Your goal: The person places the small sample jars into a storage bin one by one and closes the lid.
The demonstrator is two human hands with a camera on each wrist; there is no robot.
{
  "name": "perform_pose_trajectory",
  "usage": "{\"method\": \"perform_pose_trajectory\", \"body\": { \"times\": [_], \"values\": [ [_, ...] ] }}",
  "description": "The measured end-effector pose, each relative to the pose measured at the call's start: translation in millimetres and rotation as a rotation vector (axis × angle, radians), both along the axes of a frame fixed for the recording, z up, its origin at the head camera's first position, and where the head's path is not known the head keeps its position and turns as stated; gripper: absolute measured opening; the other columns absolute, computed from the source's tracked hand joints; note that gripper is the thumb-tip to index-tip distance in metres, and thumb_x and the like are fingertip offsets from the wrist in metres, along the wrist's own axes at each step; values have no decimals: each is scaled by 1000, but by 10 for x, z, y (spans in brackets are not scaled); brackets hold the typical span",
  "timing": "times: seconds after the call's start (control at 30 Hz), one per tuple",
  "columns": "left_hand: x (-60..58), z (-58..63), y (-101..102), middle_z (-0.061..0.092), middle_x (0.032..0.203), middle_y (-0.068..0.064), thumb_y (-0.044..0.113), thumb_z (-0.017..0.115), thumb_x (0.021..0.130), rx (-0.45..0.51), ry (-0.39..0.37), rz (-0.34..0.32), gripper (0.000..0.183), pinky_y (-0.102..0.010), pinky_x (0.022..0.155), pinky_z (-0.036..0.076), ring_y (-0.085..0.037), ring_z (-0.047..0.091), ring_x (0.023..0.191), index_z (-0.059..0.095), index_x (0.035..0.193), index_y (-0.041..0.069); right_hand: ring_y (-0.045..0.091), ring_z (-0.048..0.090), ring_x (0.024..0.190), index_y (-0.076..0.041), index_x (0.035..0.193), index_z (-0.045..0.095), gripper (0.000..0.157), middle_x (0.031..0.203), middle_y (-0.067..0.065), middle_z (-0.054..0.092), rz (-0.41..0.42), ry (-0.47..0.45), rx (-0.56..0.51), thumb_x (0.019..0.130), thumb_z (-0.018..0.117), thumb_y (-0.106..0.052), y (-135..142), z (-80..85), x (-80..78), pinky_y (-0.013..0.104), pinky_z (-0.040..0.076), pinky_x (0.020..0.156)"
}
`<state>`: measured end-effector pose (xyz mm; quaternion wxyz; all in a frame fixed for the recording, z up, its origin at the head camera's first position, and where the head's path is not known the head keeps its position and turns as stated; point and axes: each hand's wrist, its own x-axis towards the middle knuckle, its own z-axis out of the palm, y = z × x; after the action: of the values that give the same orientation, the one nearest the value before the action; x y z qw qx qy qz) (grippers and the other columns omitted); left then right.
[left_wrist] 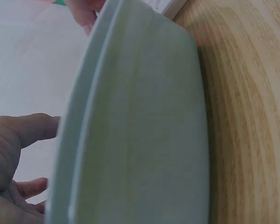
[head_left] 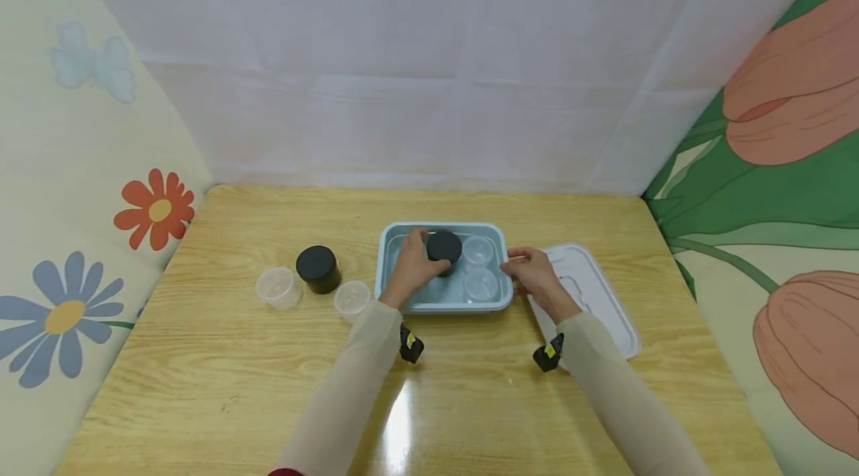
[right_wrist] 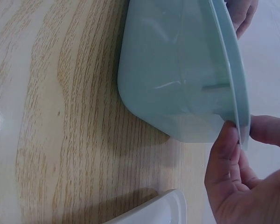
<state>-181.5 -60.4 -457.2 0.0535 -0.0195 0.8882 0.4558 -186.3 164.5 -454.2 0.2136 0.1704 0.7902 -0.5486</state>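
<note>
A light blue rectangular plastic box [head_left: 419, 298] stands on the table, its side wall filling much of the left wrist view. My left hand [head_left: 414, 267] reaches over the near rim and grips a round black-lidded jar [head_left: 444, 246] inside the box. Two small clear round cups, one far [head_left: 478, 251] and one near [head_left: 481, 285], sit in the box's right half. With thumb and fingers my right hand [head_left: 535, 278] pinches the box's right rim, which shows closely in the right wrist view [right_wrist: 240, 107]. The jar is hidden in both wrist views.
Left of the box stand another black jar [head_left: 318, 268] and two clear cups, one outer [head_left: 278, 287] and one inner [head_left: 353, 299]. A white lid [head_left: 604, 304] lies on the wooden table [head_left: 221, 386] at the right, partly under my right forearm. A white cloth [head_left: 376, 118] hangs behind.
</note>
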Motion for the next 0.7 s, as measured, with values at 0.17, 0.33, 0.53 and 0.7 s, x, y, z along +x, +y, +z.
{"method": "perform_pose_trajectory", "body": {
  "times": [0.17, 0.33, 0.53, 0.7],
  "values": [
    [19, 74, -69, 43, 136, -28, 17, 74, 81, 35, -13, -5, 70, -50, 99, 43, -40, 46, 124, 36, 136, -5, 14, 58, 83, -8, 133, 48, 45, 115, 12, 58, -3, -3, 6, 90, 60, -14, -10, 15, 5, 26, 52, 64],
    [41, 121, -145, 44, 136, -26, 17, 73, 81, 55, -13, -4, 70, -47, 100, 43, -37, 45, 126, 37, 137, -4, 14, 59, 83, -6, 133, 47, 45, 115, 13, 59, -1, 2, 1, 90, 60, -14, -8, 1, 2, 25, 52, 62],
    [79, 163, -209, 46, 131, -27, 16, 75, 79, 65, 39, 11, 68, -48, 99, 43, -38, 47, 121, 39, 133, -4, 13, 59, 82, -7, 133, 48, 45, 115, 13, 60, 1, -1, -3, 90, 60, -14, -9, -2, 8, 25, 52, 60],
    [103, 193, -255, 48, 127, -27, 15, 75, 77, 80, 73, 35, 67, -49, 96, 44, -40, 49, 116, 41, 131, -4, 13, 59, 81, -6, 133, 48, 45, 115, 13, 59, 2, 11, -5, 90, 60, -14, -8, -4, 11, 25, 52, 60]
  ]
}}
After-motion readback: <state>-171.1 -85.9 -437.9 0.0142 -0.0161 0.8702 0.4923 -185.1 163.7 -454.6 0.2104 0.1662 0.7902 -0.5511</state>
